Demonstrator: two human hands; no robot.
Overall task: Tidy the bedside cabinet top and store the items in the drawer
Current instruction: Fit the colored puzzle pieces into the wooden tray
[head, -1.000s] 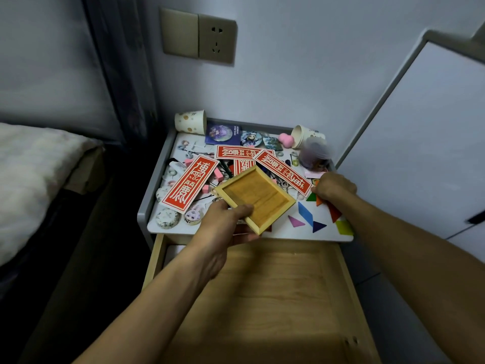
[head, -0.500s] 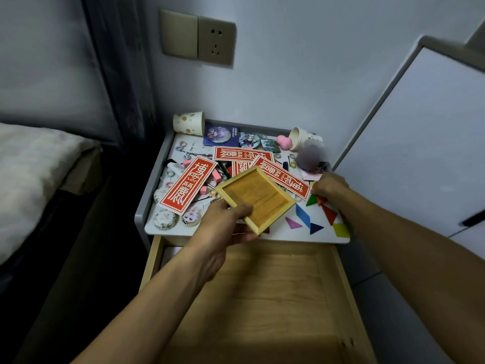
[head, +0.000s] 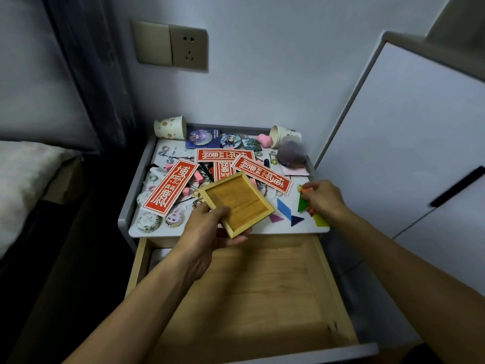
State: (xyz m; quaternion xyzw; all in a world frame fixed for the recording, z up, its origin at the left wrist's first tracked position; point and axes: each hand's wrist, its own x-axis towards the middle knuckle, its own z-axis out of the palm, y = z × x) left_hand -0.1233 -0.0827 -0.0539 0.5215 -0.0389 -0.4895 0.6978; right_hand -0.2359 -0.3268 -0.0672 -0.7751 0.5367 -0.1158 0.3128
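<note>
Head view: the cabinet top point(head: 147, 233) has a raised grey rim along its left, back and right sides, and its front edge is flat. Below that edge the drawer point(head: 262, 285) stands pulled out, its wooden floor in plain sight under both forearms, its side walls low. A white wardrobe point(head: 420, 153) stands close on the right. On the left a dark gap lies between the cabinet and the bed point(head: 23, 179).

The left hand point(head: 207, 232) grips a square wooden tray point(head: 236, 203) by its near corner, thumb on the rim and fingers curled beneath. The tray is tilted and hangs over the front edge, partly above the top and partly above the drawer.

The right hand point(head: 324, 198) is over the top's right front corner, near the rim, fingers curled round an orange piece point(head: 304, 191). A green triangle point(head: 303, 204) stands against the fingers; I cannot tell whether it is lifted. Just left of it a blue slab point(head: 284, 208), a navy triangle point(head: 296, 220) and a pink triangle point(head: 275, 218) lie flat. A yellow-green piece point(head: 320, 220) shows under the wrist.

Red cards point(head: 170, 187) lie overlapped across the middle among badges and small clutter. Two cups point(head: 170, 127) lie tipped at the back corners.
</note>
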